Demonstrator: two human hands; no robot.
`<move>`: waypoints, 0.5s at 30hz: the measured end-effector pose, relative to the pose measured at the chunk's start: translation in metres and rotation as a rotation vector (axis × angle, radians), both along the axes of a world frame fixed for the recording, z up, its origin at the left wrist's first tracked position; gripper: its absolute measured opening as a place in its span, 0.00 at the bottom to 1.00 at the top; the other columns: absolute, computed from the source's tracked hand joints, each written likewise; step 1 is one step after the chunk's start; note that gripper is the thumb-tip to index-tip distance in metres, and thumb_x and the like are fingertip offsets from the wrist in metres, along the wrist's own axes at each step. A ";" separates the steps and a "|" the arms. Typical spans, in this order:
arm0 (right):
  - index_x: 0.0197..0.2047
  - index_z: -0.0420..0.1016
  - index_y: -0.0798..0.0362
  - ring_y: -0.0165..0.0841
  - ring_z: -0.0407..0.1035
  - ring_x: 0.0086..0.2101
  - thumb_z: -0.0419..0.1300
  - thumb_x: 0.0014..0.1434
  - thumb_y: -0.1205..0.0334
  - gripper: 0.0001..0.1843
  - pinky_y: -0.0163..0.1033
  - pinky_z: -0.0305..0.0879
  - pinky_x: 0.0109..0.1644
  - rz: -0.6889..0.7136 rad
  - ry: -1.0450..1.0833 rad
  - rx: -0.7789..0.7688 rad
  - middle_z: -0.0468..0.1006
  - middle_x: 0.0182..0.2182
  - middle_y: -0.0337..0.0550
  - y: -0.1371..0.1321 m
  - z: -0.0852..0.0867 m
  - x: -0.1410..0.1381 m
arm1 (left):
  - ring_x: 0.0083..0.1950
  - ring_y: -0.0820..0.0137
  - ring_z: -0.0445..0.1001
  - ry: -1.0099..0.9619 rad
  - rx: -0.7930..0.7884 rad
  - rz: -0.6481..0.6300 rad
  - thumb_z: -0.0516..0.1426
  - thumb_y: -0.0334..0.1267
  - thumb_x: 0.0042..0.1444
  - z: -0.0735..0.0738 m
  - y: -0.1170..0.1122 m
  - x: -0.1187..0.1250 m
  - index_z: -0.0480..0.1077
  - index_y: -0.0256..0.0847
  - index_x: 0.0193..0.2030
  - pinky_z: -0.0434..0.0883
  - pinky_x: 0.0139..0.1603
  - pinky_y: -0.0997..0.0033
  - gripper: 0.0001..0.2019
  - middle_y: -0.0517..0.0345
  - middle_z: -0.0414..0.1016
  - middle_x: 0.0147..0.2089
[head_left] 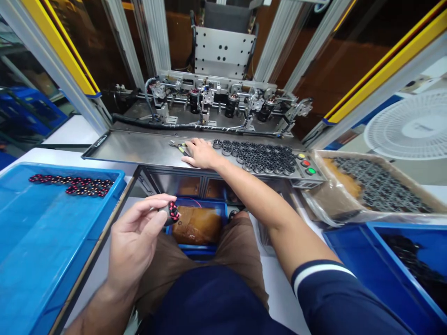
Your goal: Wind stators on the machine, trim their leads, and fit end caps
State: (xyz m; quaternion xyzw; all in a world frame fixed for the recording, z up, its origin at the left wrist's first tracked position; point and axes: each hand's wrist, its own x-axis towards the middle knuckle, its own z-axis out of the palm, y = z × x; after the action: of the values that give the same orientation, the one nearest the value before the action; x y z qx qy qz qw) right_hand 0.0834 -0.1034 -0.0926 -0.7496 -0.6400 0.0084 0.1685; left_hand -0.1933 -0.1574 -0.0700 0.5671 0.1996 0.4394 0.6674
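My left hand (pixel 134 232) is raised above my lap, its thumb and fingers closed on a small wound motor stator (pixel 172 212). The stator has a black rim, with red and dark windings facing right. Reaching forward, my right hand (pixel 201 153) lies with spread fingers over the handles of small cutting pliers (pixel 182 148). Those handles are yellow-green and black, and the metal jaws point left on the steel tray (pixel 136 146). How firmly the right fingers touch the handles is hard to see. Just right of that hand, many black round plastic parts (pixel 263 156) stand in rows.
Behind the tray is a machine fixture (pixel 216 100) with several clamps. Yellow, red and green buttons (pixel 306 163) sit at its right. A blue bin (pixel 63 223) at left holds more stators (pixel 89 186). At right are a lined carton (pixel 335 209) and a blue bin (pixel 370 251).
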 end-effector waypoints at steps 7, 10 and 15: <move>0.47 0.73 0.65 0.46 0.67 0.47 0.58 0.61 0.65 0.13 0.53 0.59 0.56 -0.005 0.210 0.093 0.75 0.45 0.60 -0.009 0.008 0.008 | 0.42 0.69 0.80 0.034 0.037 0.092 0.62 0.35 0.57 0.003 -0.007 0.007 0.77 0.40 0.43 0.78 0.43 0.73 0.08 0.53 0.80 0.47; 0.47 0.72 0.63 0.37 0.71 0.40 0.48 0.68 0.59 0.17 0.44 0.66 0.47 -0.007 0.375 0.176 0.77 0.40 0.53 -0.031 0.023 0.015 | 0.41 0.69 0.80 0.025 -0.019 0.015 0.61 0.35 0.58 0.008 -0.010 0.004 0.77 0.39 0.47 0.79 0.42 0.74 0.11 0.51 0.80 0.48; 0.58 0.62 0.58 0.32 0.73 0.37 0.48 0.68 0.52 0.22 0.37 0.70 0.39 0.137 0.783 0.292 0.77 0.42 0.50 -0.120 0.018 -0.019 | 0.46 0.69 0.80 0.021 0.014 -0.054 0.64 0.28 0.53 0.008 -0.013 0.002 0.76 0.41 0.50 0.78 0.49 0.75 0.17 0.53 0.80 0.50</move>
State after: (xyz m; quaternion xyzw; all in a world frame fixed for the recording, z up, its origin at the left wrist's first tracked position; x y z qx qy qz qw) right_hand 0.0647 -0.2230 -0.0749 -0.6138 -0.5706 0.2131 0.5023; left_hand -0.1908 -0.1701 -0.0615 0.5817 0.1881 0.4165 0.6729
